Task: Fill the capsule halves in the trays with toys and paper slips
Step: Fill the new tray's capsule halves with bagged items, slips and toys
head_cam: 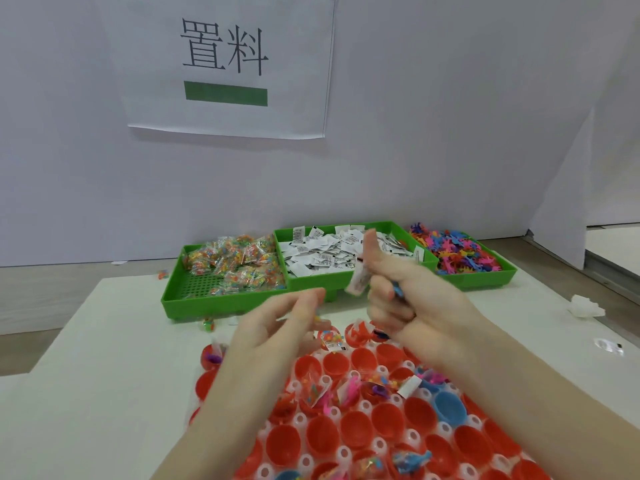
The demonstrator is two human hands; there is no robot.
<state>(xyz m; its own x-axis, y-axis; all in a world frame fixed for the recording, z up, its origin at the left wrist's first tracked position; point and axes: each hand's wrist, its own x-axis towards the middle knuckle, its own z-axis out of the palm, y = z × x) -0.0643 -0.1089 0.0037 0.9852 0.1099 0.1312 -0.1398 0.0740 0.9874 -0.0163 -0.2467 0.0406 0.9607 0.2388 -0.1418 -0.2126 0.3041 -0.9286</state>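
A clear tray (pixel 349 453) of red capsule halves (pixel 386 417) lies in front of me; some halves hold bead packets or toys, and one half is blue (pixel 449 407). My right hand (pixel 412 299) is raised above the tray's far end, closed on paper slips (pixel 360 280) and a blue toy (pixel 398 291). My left hand (pixel 280 327) hovers beside it with fingers loosely curled; a small bright item shows at its fingertips, too blurred to identify.
Three green bins stand at the back: bead packets (pixel 239 263) on the left, paper slips (pixel 329 252) in the middle, colourful rubber toys (pixel 460 252) on the right. A loose red capsule half (pixel 211 356) and a crumpled tissue (pixel 585 306) lie on the white table.
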